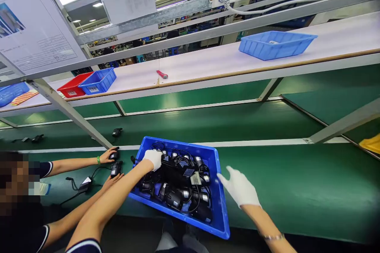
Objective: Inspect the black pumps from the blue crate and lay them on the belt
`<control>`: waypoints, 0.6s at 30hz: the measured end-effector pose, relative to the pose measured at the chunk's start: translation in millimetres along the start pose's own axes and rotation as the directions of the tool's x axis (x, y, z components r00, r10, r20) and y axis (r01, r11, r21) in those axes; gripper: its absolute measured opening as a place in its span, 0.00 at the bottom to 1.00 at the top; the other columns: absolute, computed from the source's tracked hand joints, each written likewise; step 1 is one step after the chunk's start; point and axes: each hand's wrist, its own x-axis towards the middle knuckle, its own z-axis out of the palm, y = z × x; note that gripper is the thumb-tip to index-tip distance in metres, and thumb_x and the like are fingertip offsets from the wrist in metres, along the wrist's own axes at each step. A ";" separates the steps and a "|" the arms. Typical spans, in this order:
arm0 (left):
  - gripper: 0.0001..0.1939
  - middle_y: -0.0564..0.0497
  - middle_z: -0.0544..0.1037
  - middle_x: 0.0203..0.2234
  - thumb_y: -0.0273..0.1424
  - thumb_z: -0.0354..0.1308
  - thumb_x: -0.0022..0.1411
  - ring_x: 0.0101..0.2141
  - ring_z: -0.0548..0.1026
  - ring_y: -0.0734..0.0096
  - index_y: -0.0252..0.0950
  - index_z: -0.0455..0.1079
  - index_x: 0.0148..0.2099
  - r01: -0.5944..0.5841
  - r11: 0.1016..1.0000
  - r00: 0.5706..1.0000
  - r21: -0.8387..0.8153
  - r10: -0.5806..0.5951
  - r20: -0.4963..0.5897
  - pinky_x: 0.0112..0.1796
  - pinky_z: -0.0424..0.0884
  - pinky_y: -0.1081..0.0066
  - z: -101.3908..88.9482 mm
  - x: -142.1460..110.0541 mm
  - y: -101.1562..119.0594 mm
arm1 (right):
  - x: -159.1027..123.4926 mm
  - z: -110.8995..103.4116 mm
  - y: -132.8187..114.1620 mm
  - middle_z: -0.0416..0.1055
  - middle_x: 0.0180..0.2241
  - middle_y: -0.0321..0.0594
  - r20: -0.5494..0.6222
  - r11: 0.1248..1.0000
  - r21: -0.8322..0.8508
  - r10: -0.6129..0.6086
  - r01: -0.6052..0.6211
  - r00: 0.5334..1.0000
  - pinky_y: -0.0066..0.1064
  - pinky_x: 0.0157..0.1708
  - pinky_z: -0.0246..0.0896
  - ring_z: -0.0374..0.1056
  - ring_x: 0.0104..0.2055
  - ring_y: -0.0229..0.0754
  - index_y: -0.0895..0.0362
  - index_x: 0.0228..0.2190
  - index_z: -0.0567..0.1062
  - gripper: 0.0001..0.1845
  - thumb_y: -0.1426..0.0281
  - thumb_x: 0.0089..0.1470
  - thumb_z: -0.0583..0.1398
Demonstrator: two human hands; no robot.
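A blue plastic bin [222, 209] holds several black devices [174, 199] with cables and white labels, piled together. My left hand [153, 159], in a white glove, reaches into the bin's back left part; its fingers curl downward, and what they grip is hidden. On the right, my right hand [240, 186], also white-gloved, is open with fingers apart, its fingertips at the bin's right rim. A grey-labelled block [195, 178] lies on top of the pile.
At left, a co-worker's hands [111, 180] touch black devices [116, 168] on the green work surface [297, 189]. A cabled adapter [85, 184] lies nearby. The shelf [196, 65] above carries blue trays [277, 45], a red tray [74, 85] and a red cutter [162, 74]. Metal posts [71, 114] slant across.
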 end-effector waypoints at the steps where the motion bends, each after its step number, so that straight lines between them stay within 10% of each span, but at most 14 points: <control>1: 0.20 0.44 0.75 0.55 0.40 0.60 0.70 0.51 0.77 0.58 0.36 0.70 0.59 -0.036 0.999 0.999 0.034 0.035 0.013 0.51 0.77 0.52 -11.0 2.1 3.4 | 19.7 -8.4 -6.8 0.67 0.62 0.59 -0.028 0.998 -0.015 -0.061 0.060 0.998 0.52 0.61 0.62 0.65 0.63 0.58 0.63 0.65 0.63 0.33 0.54 0.69 0.56; 9: 0.17 0.45 0.77 0.53 0.38 0.61 0.70 0.50 0.77 0.60 0.36 0.72 0.56 -0.234 0.935 0.970 0.265 0.205 0.132 0.50 0.77 0.54 -89.4 42.4 33.6 | 137.7 -15.6 -39.5 0.75 0.52 0.45 0.128 0.955 -0.097 -0.266 0.279 0.955 0.47 0.52 0.72 0.74 0.51 0.47 0.58 0.52 0.75 0.19 0.59 0.68 0.61; 18: 0.17 0.45 0.77 0.52 0.38 0.61 0.70 0.48 0.78 0.61 0.35 0.72 0.56 -0.376 0.873 0.922 0.310 0.385 0.033 0.49 0.78 0.55 -134.2 73.3 96.9 | 30.0 19.9 21.2 0.78 0.47 0.44 0.210 0.993 -0.096 0.088 -0.069 0.974 0.48 0.52 0.70 0.76 0.47 0.46 0.59 0.50 0.76 0.22 0.53 0.69 0.57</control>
